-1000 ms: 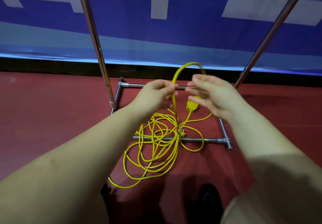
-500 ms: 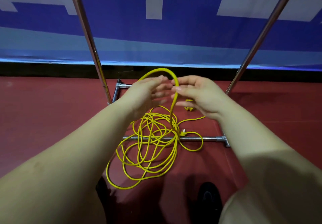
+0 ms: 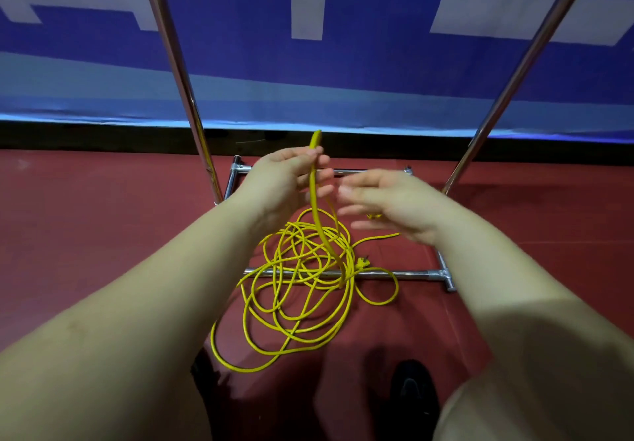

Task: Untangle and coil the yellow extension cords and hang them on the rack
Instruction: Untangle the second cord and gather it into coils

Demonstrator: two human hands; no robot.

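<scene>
Cord loop now held by one hand only.
My right hand [image 3: 394,205] has let go and is open; my left hand [image 3: 284,183] pinches the folded cord [image 3: 314,207], the rest tangled on the floor over the rack [image 3: 411,273] base, so coiling has just begun.

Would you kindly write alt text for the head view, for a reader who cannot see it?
A left hand pinches a raised loop of yellow cord while the right hand hovers open beside it. The rest of the cord lies tangled on the red floor, draped over the base bar of a metal rack.
</scene>
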